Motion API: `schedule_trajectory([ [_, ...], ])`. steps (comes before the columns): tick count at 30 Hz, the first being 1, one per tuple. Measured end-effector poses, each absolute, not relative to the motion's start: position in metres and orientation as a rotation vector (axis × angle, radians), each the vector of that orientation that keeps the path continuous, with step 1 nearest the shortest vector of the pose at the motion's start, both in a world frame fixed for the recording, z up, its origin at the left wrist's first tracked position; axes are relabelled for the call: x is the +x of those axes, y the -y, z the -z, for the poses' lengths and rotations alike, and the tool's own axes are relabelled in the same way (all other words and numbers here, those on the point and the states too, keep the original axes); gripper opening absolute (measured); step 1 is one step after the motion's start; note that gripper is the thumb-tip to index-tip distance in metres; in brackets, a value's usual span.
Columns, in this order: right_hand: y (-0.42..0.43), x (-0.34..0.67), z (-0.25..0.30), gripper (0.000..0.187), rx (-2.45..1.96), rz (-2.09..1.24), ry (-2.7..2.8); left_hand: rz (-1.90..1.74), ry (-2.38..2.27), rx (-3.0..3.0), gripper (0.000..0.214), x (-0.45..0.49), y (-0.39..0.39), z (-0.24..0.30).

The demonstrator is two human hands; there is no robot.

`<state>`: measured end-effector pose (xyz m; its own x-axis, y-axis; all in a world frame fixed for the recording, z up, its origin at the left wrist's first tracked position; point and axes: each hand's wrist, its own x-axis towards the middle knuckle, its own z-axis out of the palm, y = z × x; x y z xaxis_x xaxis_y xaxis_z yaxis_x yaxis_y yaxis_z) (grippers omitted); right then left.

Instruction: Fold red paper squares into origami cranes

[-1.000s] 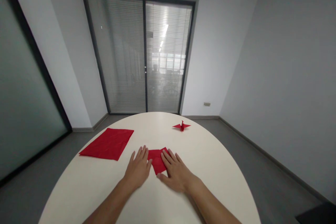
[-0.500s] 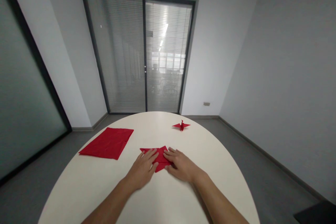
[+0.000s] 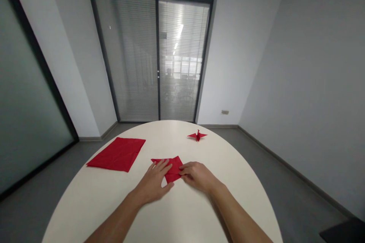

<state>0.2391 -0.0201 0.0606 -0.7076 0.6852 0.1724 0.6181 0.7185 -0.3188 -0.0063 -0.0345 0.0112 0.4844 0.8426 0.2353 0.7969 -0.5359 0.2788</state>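
Observation:
A partly folded piece of red paper point(image 3: 173, 167) lies on the round white table, between my two hands. My left hand point(image 3: 154, 182) rests flat on its left part, fingers spread and thumb out to the near side. At the paper's right edge, my right hand point(image 3: 198, 175) has its fingers drawn together in a pinch on the paper. The right end of the paper is hidden under those fingers. Farther back on the right stands a folded red paper crane point(image 3: 197, 135) with its wings spread.
A stack or sheet of red paper point(image 3: 118, 154) lies at the left of the round white table point(image 3: 176, 220). Behind the table are a glass door with blinds point(image 3: 182, 83) and a grey wall point(image 3: 313, 83). A dark object point(image 3: 345, 231) shows at the lower right.
My right hand has gone from lying flat with spread fingers to pinching the paper's right edge. My left thumb has moved off the paper toward me.

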Motion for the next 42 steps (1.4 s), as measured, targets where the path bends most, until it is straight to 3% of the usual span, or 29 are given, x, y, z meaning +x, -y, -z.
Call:
schedule_trajectory([
  [8, 0.021, 0.235, -0.061, 0.029, -1.109, -0.292, 2.653, -0.627, -1.44, 2.612, 0.046, -0.003, 0.035, -0.017],
  [15, 0.021, 0.235, -0.063, 0.027, -1.213, -0.254, 2.619, -0.582, -1.408, 2.602, 0.052, -0.007, 0.036, -0.02],
  [20, 0.022, 0.236, -0.065, 0.027, -1.233, -0.272, 2.588, -0.673, -1.442, 2.588, 0.038, -0.009, 0.032, -0.023],
  [29, 0.021, 0.242, -0.062, 0.026, -1.19, -0.397, 2.494, -0.791, -1.579, 2.516, 0.024, -0.008, 0.026, -0.026],
  [37, 0.018, 0.241, -0.055, 0.025, -1.188, -0.488, 2.363, -0.832, -1.683, 2.393, 0.027, -0.005, 0.029, -0.032],
  [42, 0.013, 0.238, -0.048, 0.032, -1.175, -0.726, 2.109, -0.977, -1.701, 2.275, 0.026, -0.004, 0.03, -0.032],
])
